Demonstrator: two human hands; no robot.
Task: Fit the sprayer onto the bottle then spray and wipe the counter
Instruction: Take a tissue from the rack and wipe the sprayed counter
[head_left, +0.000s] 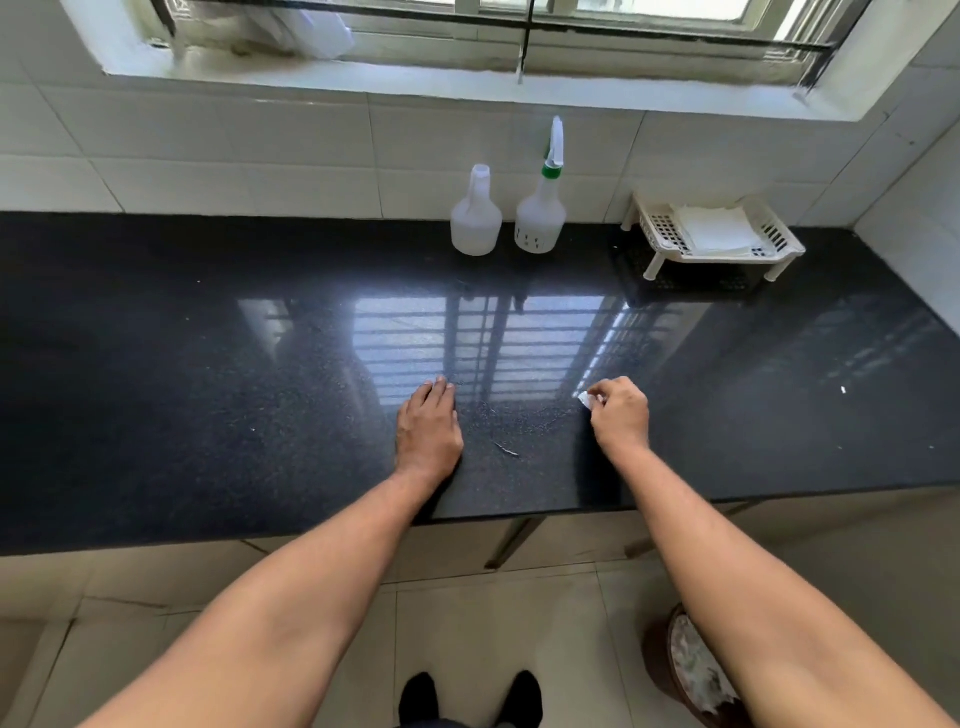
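Wiping stage: the right hand (621, 413) clenches a wad of tissue (586, 399) beside the wet streaks (506, 448), well in front of the spray bottle (541, 208), left hand (428, 426) lying flat and released on the table (208, 364); overlapping strokes probably clean best.

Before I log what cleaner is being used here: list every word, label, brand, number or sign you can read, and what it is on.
None can be read.
Bottle with sprayer: dark marks near its base, too small and blurred to read.
Open bottle: no label shows.
White rack and the cloths in it: no print shows.
White scrap in the right hand: blank as far as shows.
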